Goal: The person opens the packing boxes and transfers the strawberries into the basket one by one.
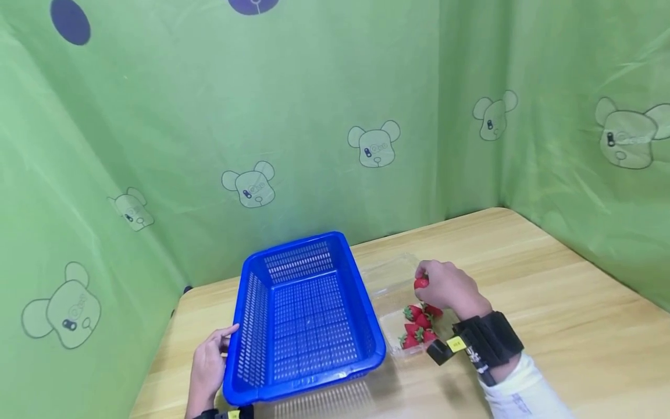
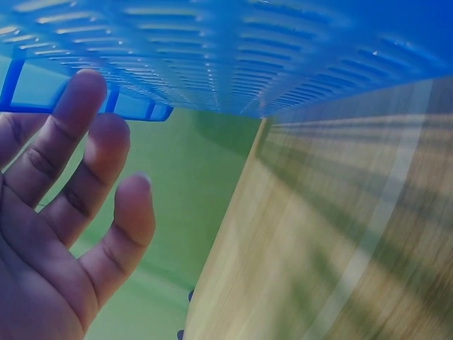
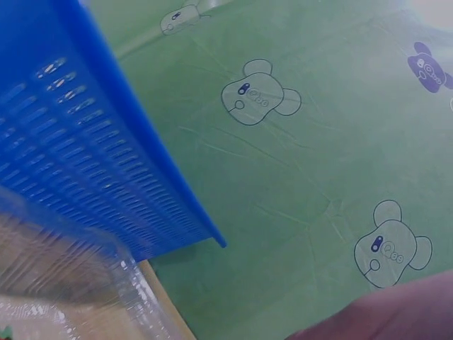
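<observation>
A blue plastic basket (image 1: 309,320) with slotted walls stands in the middle of the head view, nothing inside it. At its left rim is my left hand (image 1: 207,364), gripping the edge; in the left wrist view the fingers (image 2: 106,166) of that hand are loosely bent below the rim. Over a clear plastic box (image 1: 389,320) on the right, my right hand (image 1: 447,285) pinches a red strawberry (image 1: 420,283) between thumb and fingers. Several more strawberries (image 1: 419,320) with green leaves lie in the box. Only a blurred part of the right hand (image 3: 396,308) enters the right wrist view.
The clear box's lid (image 1: 392,270) lies folded back behind it, close along the basket's right side. Basket and box are on a light wooden table (image 1: 549,308). Green curtains (image 1: 314,105) with bear-head prints enclose it at the back and sides.
</observation>
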Demonstrator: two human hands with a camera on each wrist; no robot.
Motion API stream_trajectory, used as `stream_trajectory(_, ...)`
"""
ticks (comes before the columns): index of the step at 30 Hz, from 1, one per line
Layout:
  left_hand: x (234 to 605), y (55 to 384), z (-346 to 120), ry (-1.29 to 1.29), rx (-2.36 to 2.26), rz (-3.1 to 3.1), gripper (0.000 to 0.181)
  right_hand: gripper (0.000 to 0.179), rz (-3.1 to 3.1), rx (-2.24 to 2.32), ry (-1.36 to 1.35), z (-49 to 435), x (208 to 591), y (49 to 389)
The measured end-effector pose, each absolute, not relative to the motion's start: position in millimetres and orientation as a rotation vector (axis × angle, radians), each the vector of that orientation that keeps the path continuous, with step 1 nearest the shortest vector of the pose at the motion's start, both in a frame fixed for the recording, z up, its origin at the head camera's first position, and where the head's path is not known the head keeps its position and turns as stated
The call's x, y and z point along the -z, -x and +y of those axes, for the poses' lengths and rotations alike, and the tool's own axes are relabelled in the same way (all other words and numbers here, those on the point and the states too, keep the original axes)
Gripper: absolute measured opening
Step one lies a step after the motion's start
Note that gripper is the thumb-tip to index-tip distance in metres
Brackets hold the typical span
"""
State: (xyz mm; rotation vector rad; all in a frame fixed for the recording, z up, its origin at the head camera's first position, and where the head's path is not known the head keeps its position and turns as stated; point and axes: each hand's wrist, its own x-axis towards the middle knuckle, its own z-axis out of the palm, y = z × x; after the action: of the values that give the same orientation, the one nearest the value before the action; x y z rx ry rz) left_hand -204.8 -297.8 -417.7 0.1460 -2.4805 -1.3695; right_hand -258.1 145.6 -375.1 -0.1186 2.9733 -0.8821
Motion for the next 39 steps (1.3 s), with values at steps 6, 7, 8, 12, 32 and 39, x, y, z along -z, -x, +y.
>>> stream_trajectory(6, 420.0, 206.5, -297.6, -0.121, 1.381, -2.452, 0.055, 0.021, 2.959, 0.897, 0.139, 143.3, 374.2, 262.6)
stream_trajectory(7, 420.0, 206.7, -298.0, -0.121, 1.375, -2.457, 0.055, 0.021, 2.957, 0.899, 0.143, 142.7, 374.4, 262.9)
stream_trajectory(8, 420.1, 207.3, -298.6, -0.117, 1.374, -2.46, 0.055, 0.022, 2.956, 0.902, 0.147, 142.0, 374.6, 263.3)
stream_trajectory(12, 420.1, 209.0, -300.7, -0.125, 1.354, -2.48, 0.056, 0.026, 2.96, 0.914, 0.159, 139.2, 374.3, 262.4)
stream_trajectory(32, 416.5, 205.8, -295.9, -0.137, 1.379, -2.477, 0.055, 0.031, 3.048, 1.068, 0.408, 132.2, 375.7, 261.9)
stream_trajectory(39, 416.0, 207.3, -296.5, -0.177, 1.378, -2.507, 0.057, 0.026, 3.051, 1.157, 0.495, 126.6, 376.4, 262.0)
